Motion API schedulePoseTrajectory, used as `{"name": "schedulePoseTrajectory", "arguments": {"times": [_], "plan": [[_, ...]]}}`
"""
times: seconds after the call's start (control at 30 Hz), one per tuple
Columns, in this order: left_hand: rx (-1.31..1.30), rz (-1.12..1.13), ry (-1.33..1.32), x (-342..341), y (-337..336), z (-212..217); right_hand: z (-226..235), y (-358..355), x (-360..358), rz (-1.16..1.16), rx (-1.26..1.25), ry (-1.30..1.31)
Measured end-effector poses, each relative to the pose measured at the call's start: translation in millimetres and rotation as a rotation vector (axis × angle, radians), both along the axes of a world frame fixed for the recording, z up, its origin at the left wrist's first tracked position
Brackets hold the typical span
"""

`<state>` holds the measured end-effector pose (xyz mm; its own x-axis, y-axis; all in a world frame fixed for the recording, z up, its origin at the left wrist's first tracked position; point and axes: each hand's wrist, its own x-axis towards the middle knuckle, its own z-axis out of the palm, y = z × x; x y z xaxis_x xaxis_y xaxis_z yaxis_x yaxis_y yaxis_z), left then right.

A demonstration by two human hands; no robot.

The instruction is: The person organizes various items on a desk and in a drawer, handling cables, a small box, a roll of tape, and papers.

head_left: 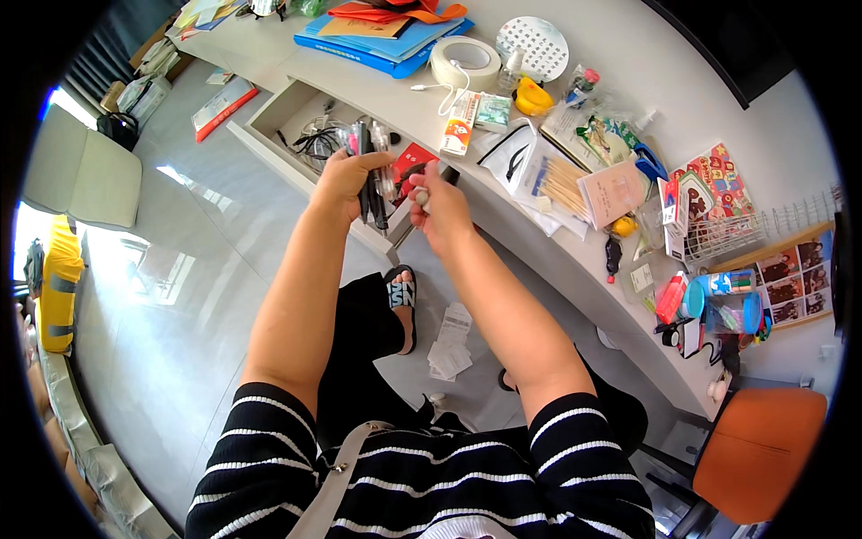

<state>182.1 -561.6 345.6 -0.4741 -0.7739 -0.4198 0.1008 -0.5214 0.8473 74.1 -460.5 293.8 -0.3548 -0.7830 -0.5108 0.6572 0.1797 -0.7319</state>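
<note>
An open desk drawer [269, 160] is pulled out in front of me. Over its right part, my left hand [341, 184] is closed around a bundle of pens [380, 211], some black and some clear, pointing away and toward me. Just to the right, my right hand [444, 208] has its fingers curled together beside the drawer's right side. A small pale thing [422, 198] shows between those fingers; its kind is unclear. Inside the drawer, black and white cables [314, 144] lie to the left of the pens, and a red packet [413, 158] lies behind my right hand.
On the desk stand blue folders [359, 49], a tape roll [464, 61], small boxes [460, 124], a bag of cotton swabs [561, 184] and a wire basket [750, 232]. Papers [451, 341] lie on the floor near my foot. An orange chair [763, 454] stands at lower right.
</note>
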Motion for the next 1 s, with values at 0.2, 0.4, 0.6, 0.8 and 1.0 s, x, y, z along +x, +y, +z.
{"name": "schedulePoseTrajectory", "arguments": {"times": [0.2, 0.4, 0.6, 0.8, 1.0], "plan": [[-0.021, -0.096, -0.053, -19.8, 6.2, -9.3, 20.4, 10.6, -25.8, -0.132, -0.210, -0.267], [-0.282, 0.032, -0.235, -28.5, -30.1, -52.2, 6.2, 4.8, -24.3, -0.121, -0.159, -0.288], [-0.891, -0.168, -0.974, -43.9, -48.2, -76.9, 2.7, 10.3, -24.4, -0.086, -0.126, -0.231], [-0.734, -0.251, -1.062, -38.5, -62.9, -104.6, 2.1, 15.9, -28.0, -0.062, -0.091, -0.188], [-0.519, -0.228, -0.937, -42.0, -71.6, -126.5, -3.7, 9.5, -32.5, -0.055, -0.111, -0.199]]}}
